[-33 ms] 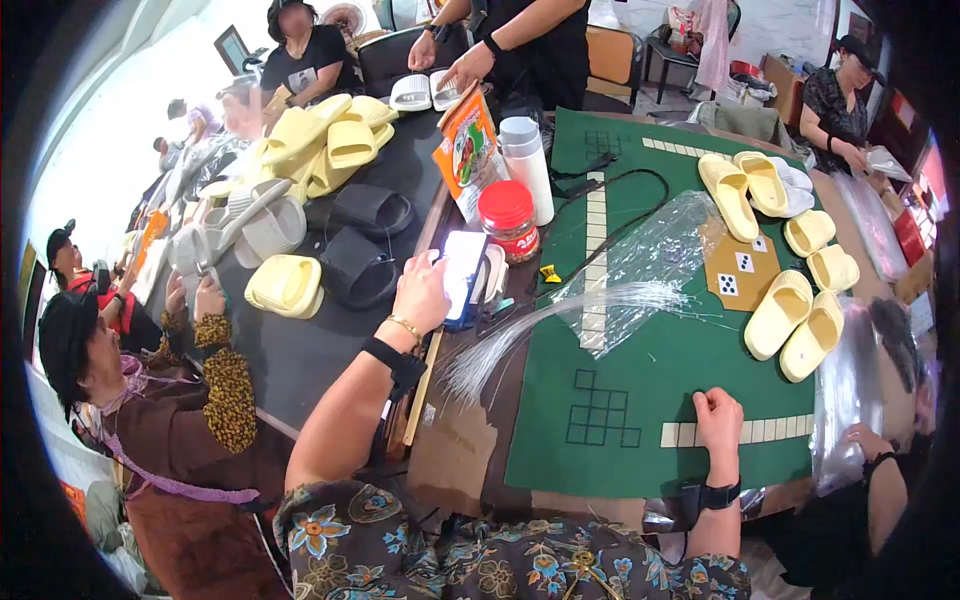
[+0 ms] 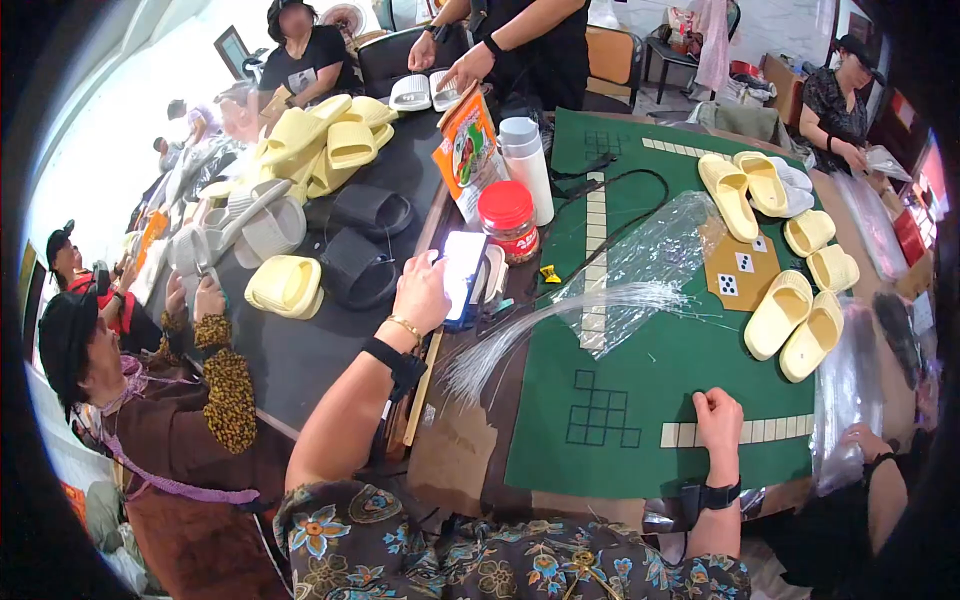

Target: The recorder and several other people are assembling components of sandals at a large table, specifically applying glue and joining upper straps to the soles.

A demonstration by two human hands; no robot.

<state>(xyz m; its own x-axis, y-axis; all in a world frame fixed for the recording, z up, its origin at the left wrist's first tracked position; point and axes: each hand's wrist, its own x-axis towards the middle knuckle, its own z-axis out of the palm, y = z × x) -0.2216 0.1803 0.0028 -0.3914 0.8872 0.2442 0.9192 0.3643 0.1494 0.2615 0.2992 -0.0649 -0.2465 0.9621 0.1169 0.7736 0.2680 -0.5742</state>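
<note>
- Nearest us, our right hand (image 2: 718,412) rests as a closed fist on the green mat (image 2: 660,400), holding nothing we can make out.
- Further left, our left hand (image 2: 422,292) grips a lit phone (image 2: 464,272) — tilted toward us, likely for reading, though its screen is washed out.
- A fan of clear plastic strands (image 2: 540,325) lies between the hands.
- Beyond — a red-lidded jar (image 2: 508,218), then pale yellow slippers (image 2: 780,310) on the right, partly veiled by clear wrapping.

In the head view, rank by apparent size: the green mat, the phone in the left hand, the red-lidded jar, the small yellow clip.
1. green mat
2. phone in the left hand
3. red-lidded jar, close to the phone; unsure
4. yellow clip
</note>
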